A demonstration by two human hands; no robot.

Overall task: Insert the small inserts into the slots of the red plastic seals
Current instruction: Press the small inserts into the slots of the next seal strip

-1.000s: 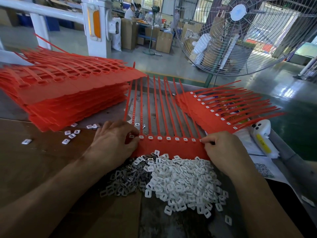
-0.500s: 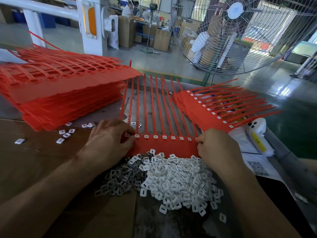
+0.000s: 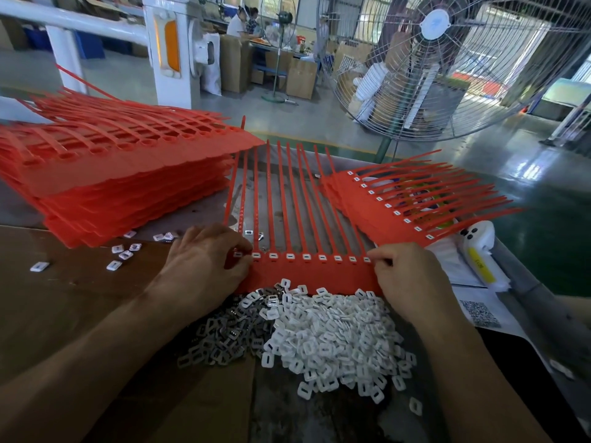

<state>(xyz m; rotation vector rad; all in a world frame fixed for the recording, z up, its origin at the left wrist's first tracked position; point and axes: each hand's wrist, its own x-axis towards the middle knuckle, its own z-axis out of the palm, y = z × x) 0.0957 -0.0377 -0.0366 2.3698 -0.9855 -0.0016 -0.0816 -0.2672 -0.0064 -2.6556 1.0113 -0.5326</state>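
A: Progress?
B: The seal strip [image 3: 307, 273] in the middle looks full: a white insert sits in every slot I can see along its row. The stack of done strips [image 3: 399, 206] lies far right, the tall stack of unfilled strips [image 3: 121, 177] far left, so plenty remains.
A: Hands?
B: The left hand [image 3: 204, 263] pinches the strip's left end, fingers curled at the first slot. The right hand [image 3: 412, 276] grips the right end.
A: Inserts?
B: The loose pile of inserts [image 3: 326, 340] lies just near of the strip, between both wrists.
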